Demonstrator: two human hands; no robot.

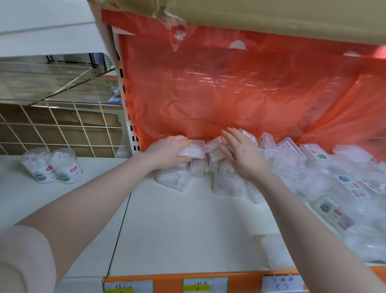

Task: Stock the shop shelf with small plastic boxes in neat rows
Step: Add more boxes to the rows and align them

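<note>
The left hand (168,150) has its grip curled round a small plastic box (193,149) at the back of the white shelf (184,223), by the red sheet (234,86). The right hand (242,155) lies with straight fingers on the boxes next to it (216,147), holding nothing. A big messy pile of boxes (340,190) lies on the right. 2 round tubs (54,165) stand on the left.

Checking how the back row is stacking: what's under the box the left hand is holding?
Under the box in the left hand, more clear boxes sit on the shelf. The hand covers part of them.
</note>
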